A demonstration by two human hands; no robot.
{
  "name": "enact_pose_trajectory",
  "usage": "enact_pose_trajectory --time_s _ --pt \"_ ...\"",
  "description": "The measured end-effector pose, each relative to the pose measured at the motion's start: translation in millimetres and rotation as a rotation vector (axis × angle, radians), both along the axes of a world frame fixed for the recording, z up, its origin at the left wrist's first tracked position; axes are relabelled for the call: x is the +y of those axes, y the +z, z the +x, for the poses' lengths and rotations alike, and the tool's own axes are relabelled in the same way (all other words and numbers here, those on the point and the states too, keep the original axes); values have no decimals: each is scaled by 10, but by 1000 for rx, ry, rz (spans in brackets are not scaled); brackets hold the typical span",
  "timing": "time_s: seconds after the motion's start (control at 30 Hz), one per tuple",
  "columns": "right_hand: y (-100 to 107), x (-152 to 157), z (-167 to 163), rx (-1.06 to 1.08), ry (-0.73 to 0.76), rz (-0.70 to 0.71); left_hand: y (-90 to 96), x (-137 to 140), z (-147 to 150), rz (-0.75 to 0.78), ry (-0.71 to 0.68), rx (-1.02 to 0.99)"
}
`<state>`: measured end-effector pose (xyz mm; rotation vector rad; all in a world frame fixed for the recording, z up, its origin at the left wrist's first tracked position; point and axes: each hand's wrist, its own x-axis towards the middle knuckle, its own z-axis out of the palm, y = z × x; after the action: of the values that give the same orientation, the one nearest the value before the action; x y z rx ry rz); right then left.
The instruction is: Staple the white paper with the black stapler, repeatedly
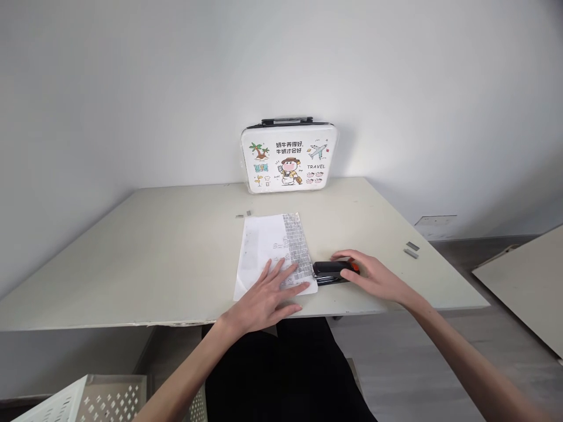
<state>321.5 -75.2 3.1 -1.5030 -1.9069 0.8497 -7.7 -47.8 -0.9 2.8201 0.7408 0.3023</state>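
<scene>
Printed paper sheets (264, 240) lie near the front edge of the table, with a band of dense print along their right side. My left hand (268, 296) rests flat on their lower part, fingers spread. A black stapler (328, 269) with an orange-red patch at its rear lies at the right edge of the sheets, its front end meeting the paper. Around its rear half are the thumb and fingers of my right hand (367, 275), gripping it from the right. Whether the paper sits between the stapler's jaws is hard to see.
A white cartoon-printed case (290, 158) stands against the wall at the back of the table (176, 252). Small grey staple strips (411, 254) lie at the right, and more small grey pieces (240, 216) beyond the sheets. A perforated white basket (109, 398) is below left.
</scene>
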Motion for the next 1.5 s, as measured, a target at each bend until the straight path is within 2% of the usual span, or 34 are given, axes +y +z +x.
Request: enact_pose_trajectory --time_s 0.17,0.33,0.73,1.17,1.5 --pt "148 117 -290 -25 -112 34 -16 -25 103 6 -27 -24" --pt "267 261 -608 -167 -88 26 -52 -28 167 3 -35 -24" --pt "314 323 -693 -280 3 2 -96 -35 167 -8 -21 -27" --pt "226 369 -749 -432 29 24 -102 -36 171 -9 -12 -18" --pt "60 398 -866 -720 -35 123 -95 -39 178 11 -22 -52"
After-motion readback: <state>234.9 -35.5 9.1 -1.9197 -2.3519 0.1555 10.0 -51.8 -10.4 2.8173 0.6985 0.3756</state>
